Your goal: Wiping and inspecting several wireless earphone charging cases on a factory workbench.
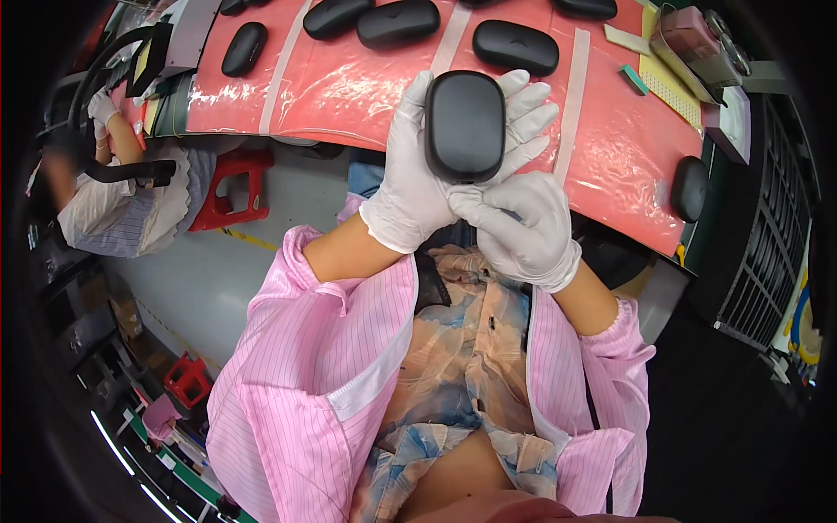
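Note:
A black, rounded oblong case point(465, 126) lies in my left hand point(406, 179), which wears a white glove. The left thumb runs along the case's left side, and the fingers reach out from behind it on the right. My right hand point(528, 234), also gloved in white, is closed just below the case. Its thumb and forefinger are pressed together at the case's lower edge. Whatever sits between those fingertips, if anything, is hidden. Both hands are over the near edge of a table with a red, plastic-covered mat point(349, 109).
Several similar black cases, among them one at the back point(516, 47) and one at the right point(690, 188), rest on the mat. A teal block point(634, 79) lies near yellow sheets point(676, 91). A black rack point(763, 235) stands right; another person point(131, 196) sits left near a red stool point(234, 189).

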`<state>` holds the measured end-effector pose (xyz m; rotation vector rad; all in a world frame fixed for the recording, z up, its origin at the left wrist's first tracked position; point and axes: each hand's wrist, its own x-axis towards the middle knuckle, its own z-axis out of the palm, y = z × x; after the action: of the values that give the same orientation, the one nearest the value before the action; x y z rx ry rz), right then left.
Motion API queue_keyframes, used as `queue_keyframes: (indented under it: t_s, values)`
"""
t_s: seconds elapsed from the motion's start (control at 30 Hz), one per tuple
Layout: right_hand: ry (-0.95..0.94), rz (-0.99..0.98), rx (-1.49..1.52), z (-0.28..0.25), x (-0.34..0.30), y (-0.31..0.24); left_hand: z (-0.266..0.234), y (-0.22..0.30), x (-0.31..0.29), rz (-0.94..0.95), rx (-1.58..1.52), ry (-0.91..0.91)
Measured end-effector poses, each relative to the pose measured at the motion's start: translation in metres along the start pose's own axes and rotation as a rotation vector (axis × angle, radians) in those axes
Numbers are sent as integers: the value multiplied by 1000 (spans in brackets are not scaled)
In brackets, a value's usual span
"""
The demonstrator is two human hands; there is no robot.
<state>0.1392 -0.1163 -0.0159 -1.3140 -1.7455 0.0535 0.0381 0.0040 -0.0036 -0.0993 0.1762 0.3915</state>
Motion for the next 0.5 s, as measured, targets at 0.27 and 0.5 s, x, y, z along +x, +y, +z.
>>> queue_keyframes:
  t_s: [0.27, 0.5]
  values:
    - [264, 549, -176, -60, -20, 30, 5, 4, 8, -129, -8, -43]
    - [59, 645, 44, -47, -5, -2, 6, -43, 15, 259, 730, 62]
